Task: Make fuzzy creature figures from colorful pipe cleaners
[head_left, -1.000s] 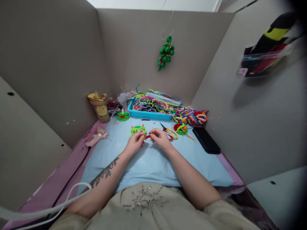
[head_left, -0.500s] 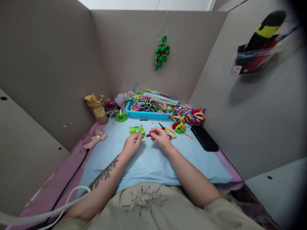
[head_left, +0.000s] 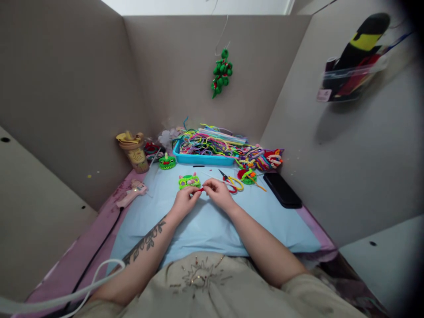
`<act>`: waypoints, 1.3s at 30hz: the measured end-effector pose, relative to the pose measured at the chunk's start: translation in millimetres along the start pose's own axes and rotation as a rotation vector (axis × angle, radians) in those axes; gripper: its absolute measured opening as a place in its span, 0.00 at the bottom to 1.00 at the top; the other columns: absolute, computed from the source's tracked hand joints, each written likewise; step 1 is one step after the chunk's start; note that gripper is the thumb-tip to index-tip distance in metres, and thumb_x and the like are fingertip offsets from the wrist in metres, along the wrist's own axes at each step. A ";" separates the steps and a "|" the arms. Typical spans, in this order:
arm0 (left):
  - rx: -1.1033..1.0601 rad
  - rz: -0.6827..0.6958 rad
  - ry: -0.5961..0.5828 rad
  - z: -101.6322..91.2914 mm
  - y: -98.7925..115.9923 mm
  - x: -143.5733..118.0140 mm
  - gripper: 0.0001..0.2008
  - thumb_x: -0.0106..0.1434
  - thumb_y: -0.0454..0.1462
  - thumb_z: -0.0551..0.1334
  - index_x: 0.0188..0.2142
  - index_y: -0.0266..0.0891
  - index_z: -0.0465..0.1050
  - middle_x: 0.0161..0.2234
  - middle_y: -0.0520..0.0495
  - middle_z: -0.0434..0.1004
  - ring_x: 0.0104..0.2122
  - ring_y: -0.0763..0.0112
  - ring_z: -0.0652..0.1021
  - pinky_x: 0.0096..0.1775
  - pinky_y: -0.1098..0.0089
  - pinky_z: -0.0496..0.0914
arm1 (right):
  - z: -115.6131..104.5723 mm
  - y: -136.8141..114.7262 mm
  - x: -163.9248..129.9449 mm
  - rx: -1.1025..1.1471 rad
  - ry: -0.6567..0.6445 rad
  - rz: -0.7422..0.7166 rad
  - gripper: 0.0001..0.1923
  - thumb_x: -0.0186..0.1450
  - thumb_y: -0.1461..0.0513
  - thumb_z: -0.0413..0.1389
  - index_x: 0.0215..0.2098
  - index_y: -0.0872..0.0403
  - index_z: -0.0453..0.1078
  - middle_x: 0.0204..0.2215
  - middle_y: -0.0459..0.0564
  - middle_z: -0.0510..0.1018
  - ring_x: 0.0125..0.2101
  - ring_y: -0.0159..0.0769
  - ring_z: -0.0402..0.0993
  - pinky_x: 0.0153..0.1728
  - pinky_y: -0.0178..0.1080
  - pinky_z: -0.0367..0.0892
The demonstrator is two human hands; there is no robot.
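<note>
A short red pipe cleaner piece (head_left: 202,189) is pinched between my two hands over the blue cloth. My left hand (head_left: 186,198) grips its left end with thumb and finger. My right hand (head_left: 218,194) has its fingers closed on the other end. Just behind my left hand lies a green fuzzy figure (head_left: 189,180) with pink ears and purple-rimmed eyes; its lower edge is partly covered by the hand. Scissors (head_left: 236,182) with yellow and red handles rest beside my right hand, blades pointing away.
A blue tray (head_left: 205,159) heaped with colourful pipe cleaners stands at the back. To the left are a pink glue gun (head_left: 133,193), a cup (head_left: 134,152) and a green figure (head_left: 167,162). A black phone (head_left: 282,190) and red-green piece (head_left: 247,176) lie right.
My hands have come together. My left hand, earlier apart from the red piece, now holds its left end, while my right hand has moved slightly left and lower.
</note>
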State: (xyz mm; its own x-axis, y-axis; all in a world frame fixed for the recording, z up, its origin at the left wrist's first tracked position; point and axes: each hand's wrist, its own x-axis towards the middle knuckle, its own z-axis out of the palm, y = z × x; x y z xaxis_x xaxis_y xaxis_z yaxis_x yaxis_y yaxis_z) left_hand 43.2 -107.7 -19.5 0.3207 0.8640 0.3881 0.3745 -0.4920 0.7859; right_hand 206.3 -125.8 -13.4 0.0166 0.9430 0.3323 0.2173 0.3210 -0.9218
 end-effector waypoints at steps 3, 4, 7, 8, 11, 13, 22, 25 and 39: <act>-0.073 -0.090 0.003 -0.4 1.4 0.8 0.11 0.57 0.42 0.60 0.28 0.38 0.77 0.26 0.49 0.78 0.25 0.69 0.73 0.29 0.72 0.64 | -0.6 -0.3 2.1 0.145 0.011 0.063 0.15 0.62 0.52 0.49 0.36 0.54 0.69 0.24 0.46 0.74 0.20 0.29 0.67 0.21 0.32 0.61; -0.102 -0.120 0.002 -0.9 1.1 1.2 0.12 0.57 0.43 0.60 0.28 0.37 0.77 0.25 0.49 0.77 0.25 0.70 0.72 0.28 0.72 0.63 | -1.2 0.0 3.1 0.180 0.022 0.078 0.16 0.62 0.52 0.49 0.37 0.54 0.69 0.26 0.47 0.74 0.21 0.29 0.67 0.20 0.32 0.61; -0.165 -0.162 0.008 -2.1 -0.5 1.8 0.14 0.57 0.44 0.60 0.28 0.36 0.77 0.23 0.50 0.76 0.24 0.70 0.72 0.28 0.72 0.63 | -3.1 2.1 5.6 0.174 0.041 0.091 0.15 0.58 0.53 0.54 0.38 0.54 0.70 0.26 0.46 0.74 0.22 0.29 0.66 0.22 0.32 0.61; -0.179 -0.165 0.009 -2.1 -0.8 1.8 0.14 0.57 0.44 0.60 0.28 0.35 0.77 0.23 0.50 0.76 0.24 0.71 0.71 0.28 0.72 0.63 | -3.4 2.9 6.1 0.158 0.042 0.083 0.14 0.57 0.55 0.56 0.37 0.54 0.71 0.26 0.46 0.74 0.23 0.29 0.66 0.23 0.32 0.61; -0.213 -0.166 0.004 -0.9 0.3 1.2 0.13 0.56 0.44 0.61 0.29 0.35 0.77 0.23 0.51 0.75 0.23 0.72 0.71 0.27 0.73 0.63 | -3.5 3.9 6.6 0.141 0.037 0.045 0.12 0.55 0.57 0.58 0.36 0.54 0.72 0.27 0.46 0.74 0.26 0.30 0.67 0.28 0.34 0.63; -0.243 -0.172 -0.001 0.4 1.9 0.4 0.13 0.55 0.44 0.62 0.29 0.36 0.77 0.23 0.51 0.75 0.23 0.72 0.71 0.27 0.73 0.63 | -3.0 3.3 6.2 0.143 0.026 0.031 0.12 0.55 0.58 0.58 0.37 0.54 0.72 0.30 0.47 0.75 0.29 0.31 0.68 0.32 0.35 0.64; -0.368 -0.218 -0.112 2.8 6.6 -1.5 0.16 0.54 0.47 0.63 0.30 0.35 0.77 0.25 0.48 0.77 0.24 0.72 0.71 0.26 0.73 0.64 | -0.9 0.6 3.5 0.249 -0.125 0.117 0.11 0.56 0.56 0.58 0.33 0.54 0.70 0.25 0.44 0.74 0.25 0.30 0.67 0.26 0.33 0.62; -0.443 -0.285 -0.148 2.0 9.3 -0.6 0.17 0.54 0.49 0.63 0.27 0.34 0.77 0.23 0.48 0.75 0.21 0.75 0.69 0.23 0.75 0.61 | 1.4 0.4 3.0 0.268 -0.168 0.116 0.10 0.57 0.56 0.57 0.32 0.55 0.69 0.23 0.43 0.73 0.24 0.29 0.67 0.25 0.32 0.62; -0.917 -0.479 0.096 -6.3 6.1 7.9 0.16 0.50 0.44 0.68 0.32 0.33 0.74 0.28 0.46 0.74 0.25 0.77 0.71 0.25 0.75 0.64 | -134.5 32.8 21.4 -0.859 0.555 0.381 0.15 0.57 0.66 0.52 0.43 0.57 0.72 0.42 0.61 0.70 0.41 0.46 0.69 0.42 0.45 0.64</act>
State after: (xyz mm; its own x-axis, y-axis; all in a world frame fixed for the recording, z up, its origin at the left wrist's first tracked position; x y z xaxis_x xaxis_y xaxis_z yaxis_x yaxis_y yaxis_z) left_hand 42.5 -103.2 -8.6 0.2276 0.9721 -0.0567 -0.3742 0.1411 0.9166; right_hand 345.0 -106.8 -9.7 0.6186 0.7272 0.2974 0.7100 -0.3553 -0.6080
